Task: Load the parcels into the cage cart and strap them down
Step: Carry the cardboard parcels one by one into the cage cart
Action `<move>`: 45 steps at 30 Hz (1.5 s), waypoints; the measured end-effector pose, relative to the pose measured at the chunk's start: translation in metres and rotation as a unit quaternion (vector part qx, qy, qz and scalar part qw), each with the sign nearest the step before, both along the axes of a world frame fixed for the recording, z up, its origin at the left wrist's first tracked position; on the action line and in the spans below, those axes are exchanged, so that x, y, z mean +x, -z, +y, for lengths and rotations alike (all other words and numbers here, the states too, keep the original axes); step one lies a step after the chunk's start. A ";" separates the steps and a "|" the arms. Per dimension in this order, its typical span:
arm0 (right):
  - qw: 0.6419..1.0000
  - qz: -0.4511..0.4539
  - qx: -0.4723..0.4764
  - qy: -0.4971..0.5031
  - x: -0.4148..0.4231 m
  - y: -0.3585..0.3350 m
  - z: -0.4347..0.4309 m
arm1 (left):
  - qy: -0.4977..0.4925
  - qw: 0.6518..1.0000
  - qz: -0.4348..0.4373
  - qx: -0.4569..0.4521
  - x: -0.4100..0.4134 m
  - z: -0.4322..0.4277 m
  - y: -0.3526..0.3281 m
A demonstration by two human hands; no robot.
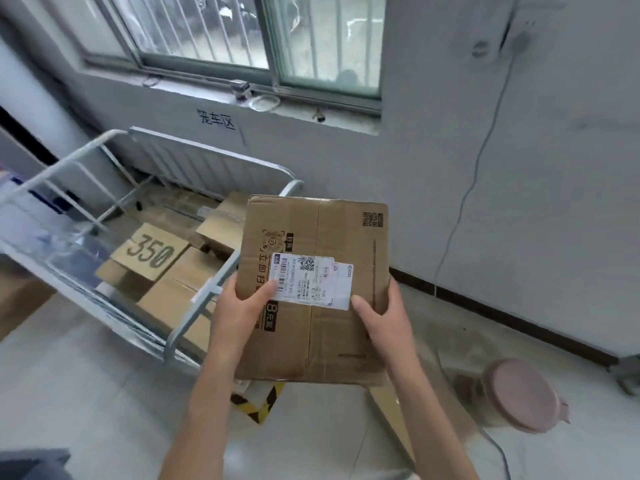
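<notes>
Left hand (242, 306) and right hand (384, 311) grip a flat brown cardboard parcel (318, 237) beside the white metal cage cart (207, 289); loading step, next lowering it onto parcels inside.

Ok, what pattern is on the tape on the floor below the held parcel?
Yellow and black stripes on the floor tape, shown in the head view.

Pink lidded tub (523, 394) on the floor (86, 393) — barred window (194, 26) above, cable (479, 159) down the wall (561, 174).
</notes>
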State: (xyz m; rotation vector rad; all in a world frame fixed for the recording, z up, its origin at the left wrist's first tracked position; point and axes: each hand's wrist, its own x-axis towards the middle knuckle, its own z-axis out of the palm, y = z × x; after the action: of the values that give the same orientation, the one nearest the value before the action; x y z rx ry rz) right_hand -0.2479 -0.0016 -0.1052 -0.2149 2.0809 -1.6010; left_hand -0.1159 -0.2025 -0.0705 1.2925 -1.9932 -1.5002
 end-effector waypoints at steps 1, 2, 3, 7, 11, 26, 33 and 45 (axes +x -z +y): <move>1.000 0.005 -0.011 -0.007 0.019 -0.008 -0.018 | -0.011 1.000 0.008 -0.008 0.024 -0.015 -0.007; 1.000 0.010 -0.021 -0.013 0.038 -0.015 -0.036 | -0.023 0.999 0.021 -0.013 0.047 -0.030 -0.014; 0.999 0.014 -0.028 -0.018 0.056 -0.020 -0.054 | -0.034 0.999 0.036 -0.018 0.070 -0.045 -0.020; 0.997 0.022 -0.046 -0.066 0.120 -0.039 -0.123 | -0.082 0.993 0.087 -0.012 0.154 -0.100 -0.036; 0.990 0.040 -0.059 -0.126 0.180 -0.051 -0.191 | -0.149 0.983 0.109 0.009 0.235 -0.142 -0.042; 0.965 0.052 -0.060 -0.251 0.315 -0.047 -0.429 | -0.287 0.955 0.074 -0.001 0.400 -0.322 -0.038; 0.969 0.015 -0.086 -0.232 0.333 -0.039 -0.585 | -0.275 0.960 0.046 -0.031 0.414 -0.479 -0.050; 0.960 -0.033 -0.101 -0.258 0.390 -0.042 -0.823 | -0.294 0.954 0.033 -0.046 0.471 -0.714 -0.063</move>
State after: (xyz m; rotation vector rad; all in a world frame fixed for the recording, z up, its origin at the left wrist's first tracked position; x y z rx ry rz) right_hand 0.1424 -0.8246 -0.0632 -0.7018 1.6269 -1.4597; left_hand 0.3553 -0.9169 -0.0076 1.5848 -1.4270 -1.1284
